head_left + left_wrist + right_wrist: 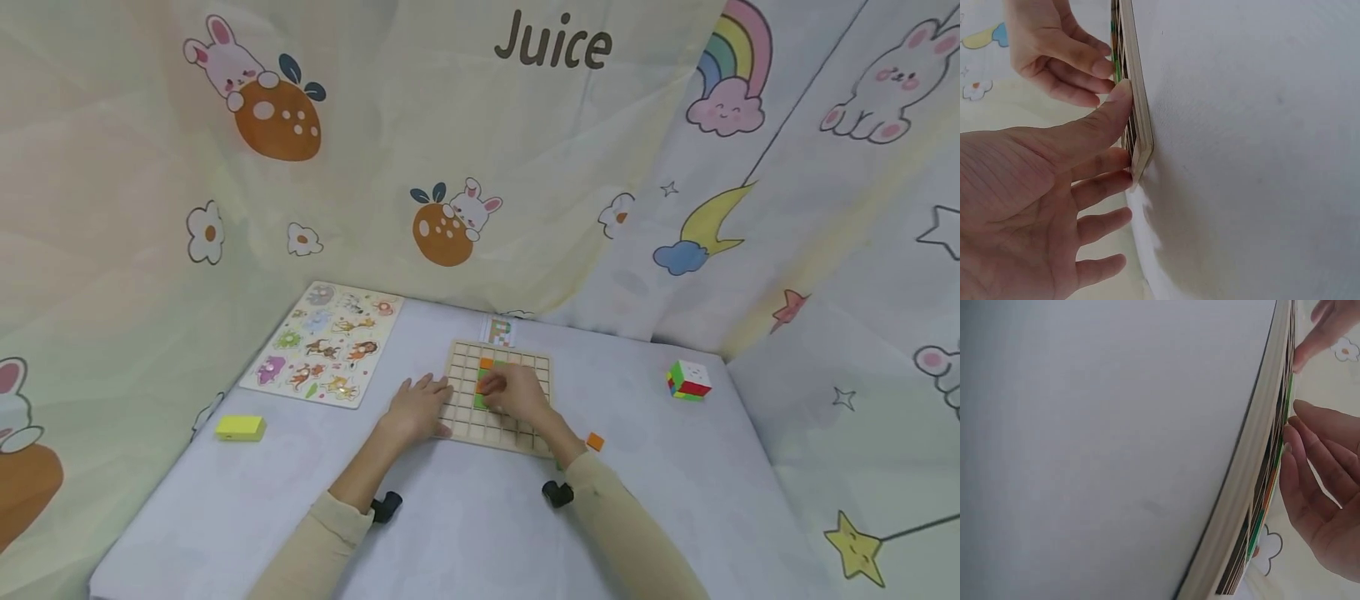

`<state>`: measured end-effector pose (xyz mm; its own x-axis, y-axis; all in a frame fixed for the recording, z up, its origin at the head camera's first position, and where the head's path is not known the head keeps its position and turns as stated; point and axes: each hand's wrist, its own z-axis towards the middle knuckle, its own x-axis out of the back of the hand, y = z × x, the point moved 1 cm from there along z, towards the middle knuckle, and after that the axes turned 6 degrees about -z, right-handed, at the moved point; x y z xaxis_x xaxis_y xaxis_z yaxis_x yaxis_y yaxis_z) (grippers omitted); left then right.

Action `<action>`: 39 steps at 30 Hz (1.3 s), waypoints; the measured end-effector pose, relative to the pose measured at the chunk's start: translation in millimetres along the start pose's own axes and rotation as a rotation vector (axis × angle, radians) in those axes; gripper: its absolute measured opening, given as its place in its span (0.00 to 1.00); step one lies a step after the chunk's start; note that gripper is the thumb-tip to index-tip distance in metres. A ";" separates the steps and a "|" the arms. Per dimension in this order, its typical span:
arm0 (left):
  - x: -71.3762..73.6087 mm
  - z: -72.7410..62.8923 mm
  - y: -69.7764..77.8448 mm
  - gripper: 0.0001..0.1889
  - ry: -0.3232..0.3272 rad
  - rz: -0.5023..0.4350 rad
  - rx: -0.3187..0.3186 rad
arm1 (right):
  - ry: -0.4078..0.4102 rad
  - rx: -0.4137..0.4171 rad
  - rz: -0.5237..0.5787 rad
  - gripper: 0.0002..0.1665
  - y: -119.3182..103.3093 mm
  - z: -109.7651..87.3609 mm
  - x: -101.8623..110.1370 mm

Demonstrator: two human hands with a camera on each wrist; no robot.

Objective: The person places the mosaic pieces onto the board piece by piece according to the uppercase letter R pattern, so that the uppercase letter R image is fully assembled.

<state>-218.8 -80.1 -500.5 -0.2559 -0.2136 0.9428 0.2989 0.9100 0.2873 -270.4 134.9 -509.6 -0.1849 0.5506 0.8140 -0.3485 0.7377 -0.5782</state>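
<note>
A wooden grid board [468, 427] lies on the table, with orange and green square tiles in some of its cells. My left hand [417, 410] rests at the board's left edge, fingers spread; in the left wrist view its thumb [1119, 94] touches the rim. Over the coloured tiles is my right hand [519, 393], its fingers bent downward. The right wrist view shows the fingertips [1289, 434] touching the board's top beside a green tile [1256, 534]. No piece is visible between them, and the hand hides part of the tile pattern.
A loose orange tile [595, 442] lies right of the board, and a pattern card [499, 332] behind it. An animal puzzle board [318, 346] and a yellow block [240, 428] lie left. A coloured cube [688, 380] stands at the right.
</note>
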 end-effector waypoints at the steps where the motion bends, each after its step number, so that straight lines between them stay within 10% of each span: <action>1: 0.2 0.3 0.1 0.45 0.002 -0.003 -0.002 | 0.008 0.006 0.007 0.14 0.0 -2.2 1.6; 24: 2.5 -0.3 1.6 0.46 0.009 -0.033 0.002 | 0.084 -0.047 0.040 0.15 28.6 -44.3 47.8; 39: 3.5 0.4 3.9 0.45 -0.005 -0.002 -0.001 | -0.139 -0.231 -0.105 0.23 50.5 -83.7 67.6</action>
<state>-218.9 -77.2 -496.2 -0.2610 -0.2135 0.9414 0.2992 0.9093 0.2891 -223.5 242.1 -488.4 -0.2883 0.4194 0.8608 -0.1564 0.8663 -0.4744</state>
